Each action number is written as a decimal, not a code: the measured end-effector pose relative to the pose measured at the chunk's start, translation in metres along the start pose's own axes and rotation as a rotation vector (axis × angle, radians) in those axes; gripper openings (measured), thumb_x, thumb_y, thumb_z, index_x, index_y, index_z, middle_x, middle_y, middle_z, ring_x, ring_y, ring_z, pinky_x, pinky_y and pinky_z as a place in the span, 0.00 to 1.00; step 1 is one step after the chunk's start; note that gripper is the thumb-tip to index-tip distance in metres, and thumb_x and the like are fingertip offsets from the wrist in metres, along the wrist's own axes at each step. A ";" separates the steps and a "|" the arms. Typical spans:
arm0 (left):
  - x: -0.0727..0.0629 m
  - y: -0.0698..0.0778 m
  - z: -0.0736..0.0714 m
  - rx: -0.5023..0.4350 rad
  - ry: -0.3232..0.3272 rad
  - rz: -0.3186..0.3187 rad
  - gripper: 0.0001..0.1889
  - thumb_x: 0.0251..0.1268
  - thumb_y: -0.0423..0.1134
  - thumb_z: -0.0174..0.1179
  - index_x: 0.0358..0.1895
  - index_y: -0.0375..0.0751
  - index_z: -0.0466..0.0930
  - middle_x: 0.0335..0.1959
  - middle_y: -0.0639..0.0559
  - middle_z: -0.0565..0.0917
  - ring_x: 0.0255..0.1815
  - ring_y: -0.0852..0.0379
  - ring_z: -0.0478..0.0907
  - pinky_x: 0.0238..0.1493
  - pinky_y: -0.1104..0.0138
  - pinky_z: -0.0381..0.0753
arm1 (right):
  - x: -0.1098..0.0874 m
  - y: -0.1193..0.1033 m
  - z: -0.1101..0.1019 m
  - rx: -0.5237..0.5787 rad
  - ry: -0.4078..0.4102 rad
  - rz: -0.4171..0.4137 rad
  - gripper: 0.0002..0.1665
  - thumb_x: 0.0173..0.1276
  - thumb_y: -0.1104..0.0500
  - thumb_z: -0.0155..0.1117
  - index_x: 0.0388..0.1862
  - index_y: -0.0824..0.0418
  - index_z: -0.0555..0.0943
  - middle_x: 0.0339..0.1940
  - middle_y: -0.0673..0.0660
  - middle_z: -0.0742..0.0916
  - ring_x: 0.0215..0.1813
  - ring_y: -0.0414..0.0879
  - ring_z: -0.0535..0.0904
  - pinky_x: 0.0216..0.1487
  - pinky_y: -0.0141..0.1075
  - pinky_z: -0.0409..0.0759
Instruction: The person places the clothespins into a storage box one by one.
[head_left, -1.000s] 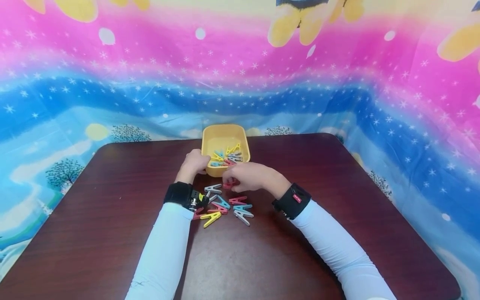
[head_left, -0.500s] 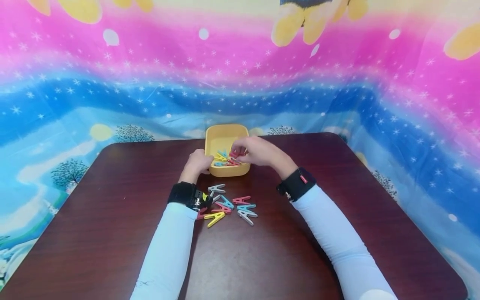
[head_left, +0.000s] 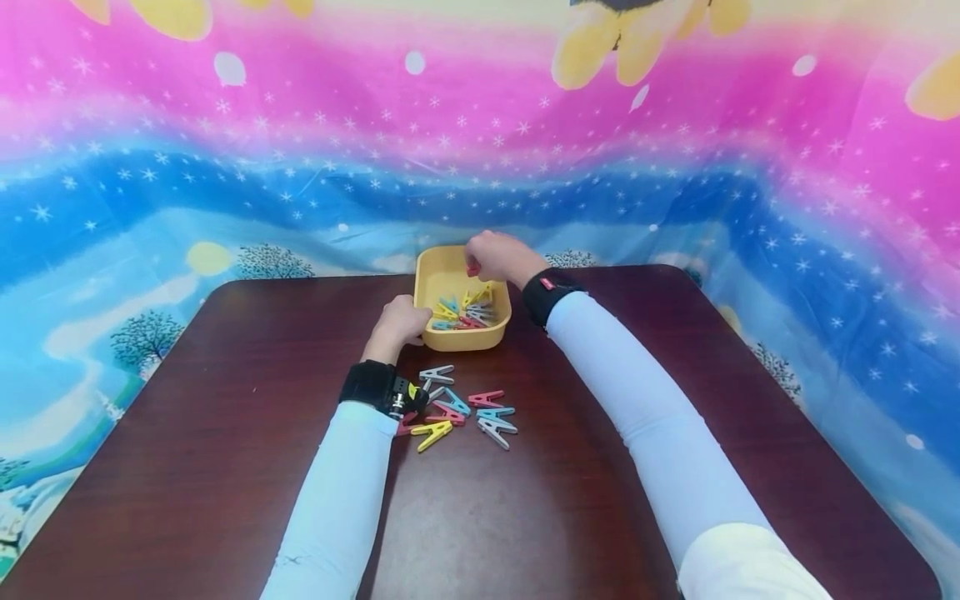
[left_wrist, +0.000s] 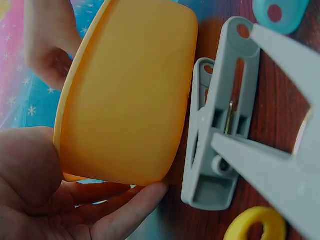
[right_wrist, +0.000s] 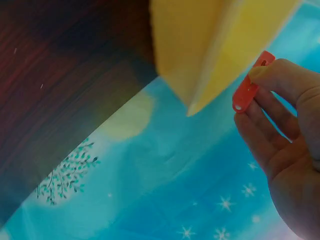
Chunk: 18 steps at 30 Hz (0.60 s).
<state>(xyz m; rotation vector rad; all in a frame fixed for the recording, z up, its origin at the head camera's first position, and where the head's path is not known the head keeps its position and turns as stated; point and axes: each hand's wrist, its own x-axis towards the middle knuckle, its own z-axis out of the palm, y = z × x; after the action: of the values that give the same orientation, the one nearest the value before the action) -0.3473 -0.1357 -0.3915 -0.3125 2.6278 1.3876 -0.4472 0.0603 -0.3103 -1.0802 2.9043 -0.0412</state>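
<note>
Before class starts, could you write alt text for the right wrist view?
A right hand pinches a red clothes peg near a yellow tub. A dark table and blue patterned cloth fill the background.

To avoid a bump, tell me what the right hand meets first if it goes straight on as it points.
Probably the bin: the right hand, pinching a red clip, points left and down at the bin's far end. Depth is unclear, so which part comes first I can't tell.
</note>
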 end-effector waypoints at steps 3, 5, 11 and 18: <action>-0.002 0.000 -0.002 0.003 -0.001 -0.002 0.26 0.85 0.42 0.50 0.76 0.31 0.69 0.66 0.34 0.83 0.62 0.40 0.87 0.59 0.52 0.93 | 0.012 -0.001 0.002 -0.074 -0.050 0.008 0.07 0.74 0.69 0.68 0.42 0.58 0.87 0.41 0.53 0.89 0.44 0.48 0.81 0.46 0.39 0.81; -0.002 0.001 -0.001 0.005 0.001 -0.001 0.26 0.85 0.42 0.49 0.76 0.30 0.69 0.65 0.34 0.83 0.61 0.40 0.88 0.58 0.53 0.94 | 0.019 -0.002 0.004 -0.108 -0.073 0.011 0.09 0.74 0.72 0.65 0.37 0.59 0.85 0.36 0.53 0.85 0.39 0.47 0.76 0.42 0.37 0.75; -0.001 0.000 -0.001 0.014 0.013 -0.002 0.25 0.84 0.42 0.50 0.75 0.32 0.71 0.63 0.35 0.84 0.58 0.42 0.88 0.57 0.54 0.94 | 0.035 -0.002 0.012 -0.267 -0.134 -0.043 0.07 0.78 0.68 0.63 0.39 0.62 0.86 0.35 0.53 0.84 0.36 0.46 0.71 0.38 0.36 0.69; 0.001 -0.001 -0.001 0.003 0.009 -0.004 0.25 0.85 0.42 0.51 0.75 0.32 0.70 0.63 0.35 0.84 0.58 0.42 0.88 0.56 0.54 0.94 | 0.039 -0.006 0.021 -0.310 -0.146 -0.083 0.06 0.78 0.66 0.66 0.45 0.62 0.90 0.36 0.53 0.86 0.38 0.46 0.75 0.41 0.35 0.75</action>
<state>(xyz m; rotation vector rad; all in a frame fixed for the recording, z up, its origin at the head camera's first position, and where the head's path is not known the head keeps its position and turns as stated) -0.3480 -0.1374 -0.3921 -0.3241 2.6346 1.3839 -0.4716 0.0298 -0.3322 -1.1863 2.7935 0.4782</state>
